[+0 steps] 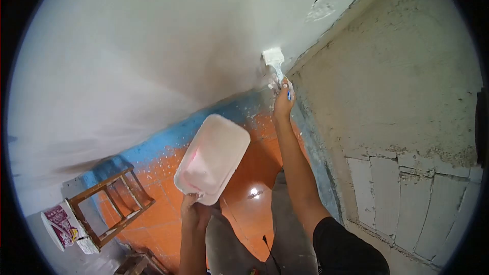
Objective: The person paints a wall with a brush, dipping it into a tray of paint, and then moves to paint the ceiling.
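My right hand (283, 101) is closed around the handle of a paintbrush (274, 58). Its wide head is coated in white and lies against the white wall (204, 35), close to the corner. White smears cover the fingers. Lower down, my left hand (194, 213) grips the near end of a shallow white plastic tray (224, 145), held tilted above the floor. Pinkish-white residue coats the inside of the tray.
A bare, rough plaster wall (402, 71) with pale blocks (407, 203) stands on the right. Orange floor tiles (153, 219) carry white spatter beside a blue wall strip (168, 132). At lower left are a wooden ladder-like frame (102, 187) and a labelled bucket (63, 224).
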The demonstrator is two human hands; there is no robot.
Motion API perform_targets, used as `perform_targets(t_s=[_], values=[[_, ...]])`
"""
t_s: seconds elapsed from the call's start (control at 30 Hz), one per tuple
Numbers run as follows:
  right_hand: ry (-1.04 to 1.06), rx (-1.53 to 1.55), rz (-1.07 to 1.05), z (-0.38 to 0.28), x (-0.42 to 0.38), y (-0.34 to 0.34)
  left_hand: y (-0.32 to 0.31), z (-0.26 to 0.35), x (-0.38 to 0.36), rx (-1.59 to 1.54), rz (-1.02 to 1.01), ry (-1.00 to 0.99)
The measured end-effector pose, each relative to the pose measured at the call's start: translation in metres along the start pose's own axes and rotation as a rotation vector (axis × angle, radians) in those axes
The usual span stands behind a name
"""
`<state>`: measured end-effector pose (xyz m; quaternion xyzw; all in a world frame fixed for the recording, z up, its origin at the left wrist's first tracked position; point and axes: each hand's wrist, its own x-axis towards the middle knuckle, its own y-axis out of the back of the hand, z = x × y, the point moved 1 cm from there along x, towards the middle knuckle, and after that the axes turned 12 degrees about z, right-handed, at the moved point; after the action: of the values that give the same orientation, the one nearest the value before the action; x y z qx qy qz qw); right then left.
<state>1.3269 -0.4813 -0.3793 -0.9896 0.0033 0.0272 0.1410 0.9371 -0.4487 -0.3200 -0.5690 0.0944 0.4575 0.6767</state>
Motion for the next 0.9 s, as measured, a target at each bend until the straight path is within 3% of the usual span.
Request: perform_targets(t_s=[0.1,0.17,0.23,0.3,0.5,0.57,0.7,0.9], values=[[-0.148,-0.178,0.048,0.073,0.036,0.041,0.003,0.002,0.011,0.043,-0.019,-0.043],[-0.167,-0.265,0.013,0.078,0.043,0.065,0.002,0.001,0.019,0.072,-0.028,-0.055],[-0.109,-0.277,-0.078,0.049,0.029,0.070,0.005,0.004,0.026,0.085,0.000,-0.052],[-0.050,-0.092,-0.229,-0.002,-0.009,0.071,0.000,0.000,0.032,0.134,0.053,-0.074],[0.107,-0.286,-0.132,-0.129,-0.111,0.081,-0.006,-0.011,0.049,0.186,0.055,-0.044],[0.110,-0.326,-0.289,-0.155,-0.140,0.071,-0.013,-0.017,0.044,0.219,0.078,-0.051],[0.092,-0.581,-0.414,-0.150,-0.163,0.063,-0.018,-0.032,0.036,0.267,0.095,-0.068],[0.391,-0.781,-0.477,-0.144,-0.157,0.063,-0.028,-0.051,0.020,0.252,0.083,-0.006]])
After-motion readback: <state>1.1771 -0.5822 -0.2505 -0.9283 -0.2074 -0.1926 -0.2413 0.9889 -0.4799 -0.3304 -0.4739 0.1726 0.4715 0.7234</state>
